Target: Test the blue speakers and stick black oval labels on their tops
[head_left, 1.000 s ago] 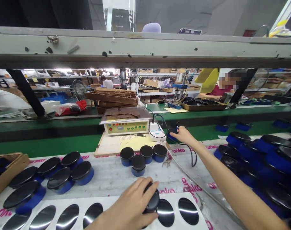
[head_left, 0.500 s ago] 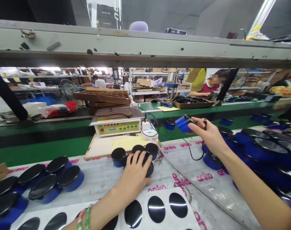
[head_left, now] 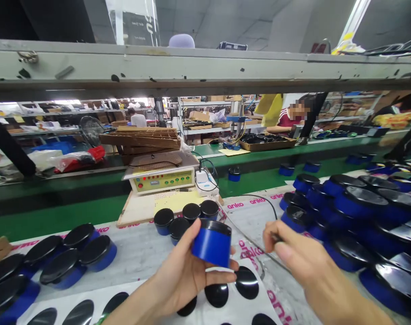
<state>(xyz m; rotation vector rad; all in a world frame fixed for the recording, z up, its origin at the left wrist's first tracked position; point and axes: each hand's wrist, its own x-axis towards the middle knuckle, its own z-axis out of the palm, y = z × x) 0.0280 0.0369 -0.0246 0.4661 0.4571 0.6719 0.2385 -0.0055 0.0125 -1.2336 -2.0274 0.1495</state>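
A round blue case with a black top sits tilted in my left hand, gripped between thumb and fingers above the sheet. My right hand is curled closed to the right of it, apart from the case. Something small and dark shows between its fingers, too hidden to name. Just behind my left hand stand several like cases on the table. Under my left hand lies a white sheet of round black stickers, partly covered by the fingers.
Rows of blue cases stand at left, and a larger stack fills the right. Behind are a control box, a thin black cable and a green belt carrying more cases. A shelf beam crosses above. A co-worker sits beyond.
My left hand has lifted a case from the small cluster and brought it nearer. The case formerly in my right hand now stands on the green belt; that hand has come down and closer.
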